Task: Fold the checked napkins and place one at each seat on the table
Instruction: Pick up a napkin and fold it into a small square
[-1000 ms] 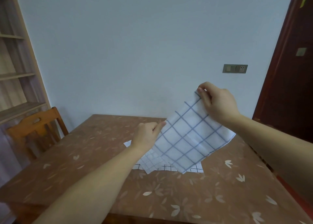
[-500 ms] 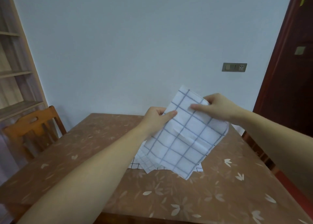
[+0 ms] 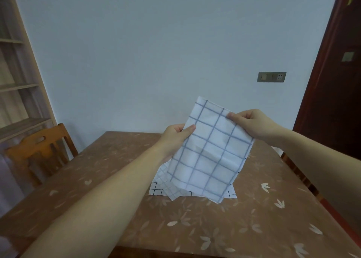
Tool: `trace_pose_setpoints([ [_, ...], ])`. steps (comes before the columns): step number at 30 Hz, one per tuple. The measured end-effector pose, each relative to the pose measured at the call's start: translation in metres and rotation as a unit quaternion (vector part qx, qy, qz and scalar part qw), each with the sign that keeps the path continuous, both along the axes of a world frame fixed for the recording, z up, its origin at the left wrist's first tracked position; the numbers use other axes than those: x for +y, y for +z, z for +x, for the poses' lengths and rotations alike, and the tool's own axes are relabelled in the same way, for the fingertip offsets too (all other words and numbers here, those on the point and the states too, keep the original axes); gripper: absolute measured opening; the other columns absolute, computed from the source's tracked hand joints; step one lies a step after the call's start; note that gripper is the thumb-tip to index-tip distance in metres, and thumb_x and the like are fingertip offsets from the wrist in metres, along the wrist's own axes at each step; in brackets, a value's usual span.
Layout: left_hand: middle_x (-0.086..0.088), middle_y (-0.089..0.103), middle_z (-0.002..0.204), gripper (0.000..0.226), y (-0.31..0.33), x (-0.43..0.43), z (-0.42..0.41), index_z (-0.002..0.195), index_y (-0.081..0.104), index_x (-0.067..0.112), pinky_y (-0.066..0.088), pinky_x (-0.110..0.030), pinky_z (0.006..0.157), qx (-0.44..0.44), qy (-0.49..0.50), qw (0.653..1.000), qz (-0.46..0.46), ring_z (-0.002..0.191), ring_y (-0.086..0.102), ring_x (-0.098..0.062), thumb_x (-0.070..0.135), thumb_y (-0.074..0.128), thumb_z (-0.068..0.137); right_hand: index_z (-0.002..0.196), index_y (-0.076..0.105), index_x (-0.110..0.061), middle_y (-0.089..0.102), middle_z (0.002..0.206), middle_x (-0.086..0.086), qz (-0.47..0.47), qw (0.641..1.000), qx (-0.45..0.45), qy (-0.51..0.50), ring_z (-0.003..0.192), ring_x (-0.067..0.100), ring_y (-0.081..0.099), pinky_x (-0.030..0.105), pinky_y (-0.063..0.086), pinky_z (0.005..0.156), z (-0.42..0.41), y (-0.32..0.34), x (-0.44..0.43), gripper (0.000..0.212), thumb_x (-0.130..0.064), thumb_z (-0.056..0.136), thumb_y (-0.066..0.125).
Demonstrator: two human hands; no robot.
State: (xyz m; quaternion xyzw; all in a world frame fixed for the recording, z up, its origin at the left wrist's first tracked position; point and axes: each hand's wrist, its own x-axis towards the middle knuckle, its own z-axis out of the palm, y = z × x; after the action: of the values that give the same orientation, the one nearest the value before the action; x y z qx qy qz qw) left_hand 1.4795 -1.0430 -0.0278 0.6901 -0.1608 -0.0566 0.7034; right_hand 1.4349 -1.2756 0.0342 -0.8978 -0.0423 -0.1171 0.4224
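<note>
Checked napkin (image 3: 210, 154), a thin white cloth crossed by grey-blue lines and softly creased, was held up over the table (image 3: 109, 171), its side edges pinched between thumb and curled fingers of the left hand (image 3: 175, 138) and right hand (image 3: 252, 125). It was probably held clear so that edges could be matched for folding, while other napkins (image 3: 157, 188) lay heaped on the glossy flower-patterned tabletop beneath.

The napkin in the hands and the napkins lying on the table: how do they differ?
The held napkin is raised, pinched by the left hand and right hand; the piled napkins lie loosely on the table. The held napkin has large blue-grey checks; the piled napkins show smaller ones. Both are white checked cloth.
</note>
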Motion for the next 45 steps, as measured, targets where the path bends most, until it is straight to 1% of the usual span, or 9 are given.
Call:
trace_pose_setpoints([
  [4, -0.006, 0.052, 0.083, 0.054, -0.006, 0.001, 0.005, 0.083, 0.061, 0.011, 0.041, -0.036, 0.074, -0.025, 0.004, 0.999, 0.042, 0.074, 0.048, -0.023, 0.06, 0.079, 0.067, 0.05, 0.044, -0.012, 0.028, 0.042, -0.005, 0.07, 0.997, -0.005, -0.029, 0.041, 0.01, 0.028, 0.023, 0.031, 0.057, 0.0, 0.006, -0.003, 0.055, -0.044, 0.089, 0.067],
  [9, -0.002, 0.066, 0.063, 0.028, -0.002, -0.003, 0.005, 0.066, 0.069, 0.006, 0.047, -0.02, 0.055, -0.052, 0.073, 0.996, -0.011, 0.057, 0.06, -0.013, 0.022, 0.071, 0.089, 0.076, 0.07, 0.004, 0.059, 0.069, 0.01, 0.2, 0.978, -0.01, -0.061, 0.063, 0.019, 0.054, 0.028, 0.043, 0.064, 0.006, -0.009, -0.002, 0.049, -0.045, 0.084, 0.071],
  [19, -0.009, 0.052, 0.076, 0.036, -0.007, -0.005, 0.009, 0.08, 0.064, 0.005, 0.034, -0.031, 0.066, -0.027, 0.123, 0.991, -0.042, 0.071, 0.045, -0.02, 0.04, 0.069, 0.087, 0.096, 0.069, -0.009, 0.061, 0.069, 0.005, 0.459, 0.883, 0.094, 0.012, 0.071, 0.021, 0.061, 0.031, 0.052, 0.072, 0.01, -0.026, -0.001, 0.061, -0.066, 0.088, 0.047],
  [28, -0.002, 0.045, 0.086, 0.035, -0.013, -0.006, 0.015, 0.086, 0.057, 0.017, 0.032, -0.028, 0.068, -0.019, 0.172, 0.985, -0.025, 0.08, 0.04, -0.014, 0.05, 0.068, 0.08, 0.116, 0.065, 0.002, 0.073, 0.11, 0.016, 0.315, 0.937, 0.146, 0.044, 0.1, 0.032, 0.07, 0.043, 0.057, 0.085, 0.008, -0.056, 0.01, 0.031, -0.004, 0.086, 0.068],
  [33, -0.006, 0.069, 0.1, 0.03, -0.015, 0.0, 0.016, 0.102, 0.072, 0.009, 0.052, -0.031, 0.077, 0.031, 0.176, 0.984, -0.019, 0.089, 0.062, -0.019, 0.035, 0.071, 0.087, 0.118, 0.064, -0.004, 0.074, 0.103, 0.01, 0.312, 0.944, 0.108, -0.009, 0.084, 0.024, 0.073, 0.031, 0.058, 0.065, 0.011, -0.054, 0.004, 0.035, -0.004, 0.084, 0.071],
  [36, -0.006, 0.069, 0.11, 0.032, -0.012, -0.002, 0.012, 0.118, 0.068, 0.013, 0.051, -0.019, 0.057, 0.039, 0.171, 0.984, -0.035, 0.089, 0.066, -0.019, 0.027, 0.069, 0.09, 0.127, 0.058, -0.012, 0.071, 0.107, 0.008, 0.307, 0.946, 0.085, -0.049, 0.087, 0.023, 0.071, 0.033, 0.057, 0.07, 0.012, -0.058, 0.003, 0.05, -0.01, 0.081, 0.076],
  [40, -0.009, 0.065, 0.121, 0.04, -0.012, -0.003, 0.01, 0.125, 0.062, 0.024, 0.059, -0.027, 0.071, 0.032, 0.171, 0.984, -0.042, 0.101, 0.068, -0.024, 0.026, 0.072, 0.087, 0.141, 0.043, -0.032, 0.055, 0.13, 0.007, 0.247, 0.961, 0.05, -0.112, 0.111, 0.028, 0.061, 0.047, 0.052, 0.097, 0.01, -0.063, -0.001, 0.083, -0.032, 0.067, 0.082],
  [42, -0.009, 0.067, 0.102, 0.028, -0.008, -0.003, 0.004, 0.118, 0.066, 0.018, 0.05, -0.017, 0.053, 0.034, 0.139, 0.989, -0.045, 0.07, 0.064, -0.014, 0.017, 0.068, 0.09, 0.129, 0.054, -0.036, 0.061, 0.123, 0.01, 0.247, 0.962, 0.039, -0.109, 0.103, 0.026, 0.064, 0.042, 0.055, 0.09, 0.009, -0.063, -0.002, 0.066, -0.031, 0.069, 0.082],
  [45, -0.015, 0.067, 0.102, 0.027, -0.004, -0.003, 0.001, 0.116, 0.066, 0.009, 0.044, -0.013, 0.045, 0.024, 0.108, 0.994, -0.011, 0.071, 0.062, -0.018, 0.006, 0.065, 0.09, 0.104, 0.068, -0.026, 0.068, 0.102, 0.012, 0.273, 0.957, 0.028, -0.098, 0.078, 0.021, 0.064, 0.03, 0.052, 0.069, 0.003, -0.055, -0.002, 0.029, -0.019, 0.077, 0.079],
])
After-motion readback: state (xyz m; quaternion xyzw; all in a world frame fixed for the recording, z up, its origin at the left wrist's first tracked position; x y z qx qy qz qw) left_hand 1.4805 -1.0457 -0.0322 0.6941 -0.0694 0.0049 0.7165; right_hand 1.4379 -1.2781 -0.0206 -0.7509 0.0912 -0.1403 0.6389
